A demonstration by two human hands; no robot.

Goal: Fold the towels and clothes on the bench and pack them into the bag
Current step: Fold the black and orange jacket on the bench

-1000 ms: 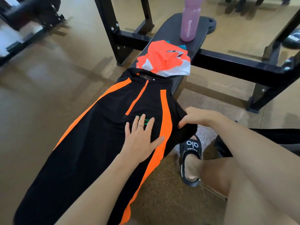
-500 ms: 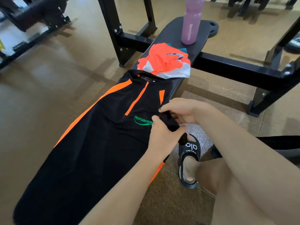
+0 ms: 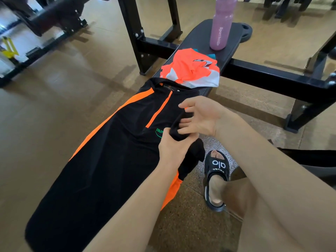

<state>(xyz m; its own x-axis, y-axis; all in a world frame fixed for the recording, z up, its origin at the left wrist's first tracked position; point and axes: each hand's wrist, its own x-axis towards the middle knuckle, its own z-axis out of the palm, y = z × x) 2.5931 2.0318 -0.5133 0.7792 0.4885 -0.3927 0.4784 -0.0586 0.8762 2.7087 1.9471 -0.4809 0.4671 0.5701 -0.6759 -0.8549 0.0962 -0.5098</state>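
The black shirt [image 3: 101, 160] is lying along the counter [image 3: 198, 39]; the left hand [image 3: 172, 150] is gripping its sleeve [image 3: 181, 128] for folding inward, while the right hand [image 3: 201, 117], fingers loose, is steadying it.

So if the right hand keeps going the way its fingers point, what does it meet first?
The right hand points left across the bench, so probably the bunched sleeve of the black shirt that the left hand grips; its fingertips look nearly there already.
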